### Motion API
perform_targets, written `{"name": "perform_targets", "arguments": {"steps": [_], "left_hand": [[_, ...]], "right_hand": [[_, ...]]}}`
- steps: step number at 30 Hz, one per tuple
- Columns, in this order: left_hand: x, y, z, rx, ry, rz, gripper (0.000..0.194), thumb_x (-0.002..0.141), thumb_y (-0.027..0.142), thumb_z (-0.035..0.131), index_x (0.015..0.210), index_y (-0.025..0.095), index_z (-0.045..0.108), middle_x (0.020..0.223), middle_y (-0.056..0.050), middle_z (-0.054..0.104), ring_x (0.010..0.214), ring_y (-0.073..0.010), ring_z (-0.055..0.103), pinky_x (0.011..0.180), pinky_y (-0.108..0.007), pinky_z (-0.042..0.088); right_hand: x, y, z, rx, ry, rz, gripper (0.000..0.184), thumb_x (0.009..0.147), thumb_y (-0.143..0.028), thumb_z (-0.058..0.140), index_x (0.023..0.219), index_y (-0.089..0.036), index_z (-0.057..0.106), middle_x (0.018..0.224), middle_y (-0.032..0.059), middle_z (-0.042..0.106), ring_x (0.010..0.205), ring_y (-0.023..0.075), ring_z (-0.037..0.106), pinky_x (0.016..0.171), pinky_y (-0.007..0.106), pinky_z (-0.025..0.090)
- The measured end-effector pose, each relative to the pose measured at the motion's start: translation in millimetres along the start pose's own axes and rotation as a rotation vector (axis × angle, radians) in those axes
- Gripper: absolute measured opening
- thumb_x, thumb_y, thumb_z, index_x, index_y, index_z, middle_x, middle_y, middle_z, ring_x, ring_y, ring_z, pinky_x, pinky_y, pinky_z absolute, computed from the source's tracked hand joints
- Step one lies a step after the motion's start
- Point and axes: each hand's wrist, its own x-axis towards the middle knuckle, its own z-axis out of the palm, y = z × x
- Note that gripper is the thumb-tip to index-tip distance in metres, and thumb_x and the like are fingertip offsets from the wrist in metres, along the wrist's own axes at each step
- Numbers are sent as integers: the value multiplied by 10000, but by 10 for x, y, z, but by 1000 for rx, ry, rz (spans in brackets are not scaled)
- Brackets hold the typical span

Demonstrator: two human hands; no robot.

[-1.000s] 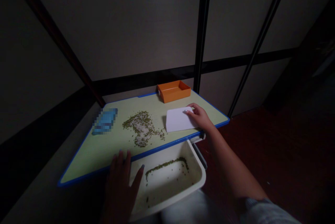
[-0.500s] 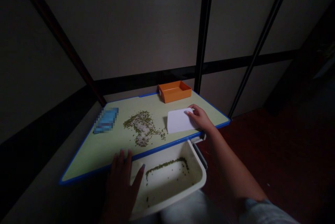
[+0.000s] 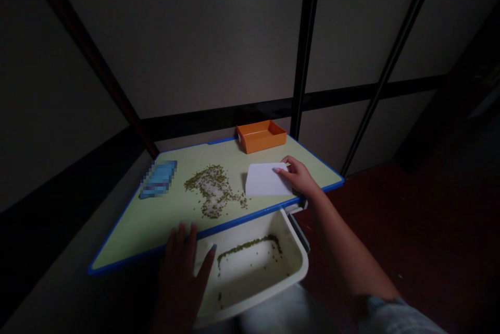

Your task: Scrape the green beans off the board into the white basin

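A heap of small green beans mixed with white grains (image 3: pixel 213 192) lies in the middle of a pale green table (image 3: pixel 156 219) with a blue rim. My right hand (image 3: pixel 299 176) grips a white flat card (image 3: pixel 263 180) that stands on the table just right of the heap. Below the table's near edge my left hand (image 3: pixel 182 271) clasps the left rim of a white plastic tub (image 3: pixel 253 271), thumb inside. A line of green beans lies in the tub.
An orange open box (image 3: pixel 261 136) stands at the table's far edge. A blue flat packet (image 3: pixel 158 178) lies at the left. Dark panelled walls with black posts rise behind. A dark red floor lies to the right.
The white card in my right hand has shifted slightly left, closer to the heap. My left hand and the tub have stayed put.
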Motion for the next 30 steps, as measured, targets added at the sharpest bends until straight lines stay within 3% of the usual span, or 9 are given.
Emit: {"name": "perform_targets", "arguments": {"steps": [9,17,24,30], "left_hand": [[-4,-22,24,-16,26,20,684,894,563,423,1457,177,439,1596,-176,382,1514,-330,272,1180,-570,321],[3,43,-42,-37,-19,-28,682,895,568,408,1460,186,437,1607,-165,365,1519,-327,262,1186,-584,305],[7,51,-35,-27,-23,-51,704,885,602,407,1438,171,469,1594,-180,383,1509,-346,281,1176,-604,307],[3,48,-37,-39,-19,-53,721,881,611,399,1442,162,461,1602,-178,369,1512,-336,278,1181,-587,307]], "right_hand": [[-4,-6,12,49,-15,2,416,670,-542,716,783,-236,458,539,-88,445,452,98,399,403,204,273],[-11,-16,3,58,8,13,417,664,-531,712,769,-239,433,568,-63,502,490,116,452,422,207,303],[-2,36,11,92,13,-4,416,679,-533,698,775,-250,409,558,-70,474,477,114,417,431,207,263],[-27,-16,-3,150,110,-15,435,692,-569,666,783,-255,380,583,-70,477,496,109,405,436,212,279]]}}
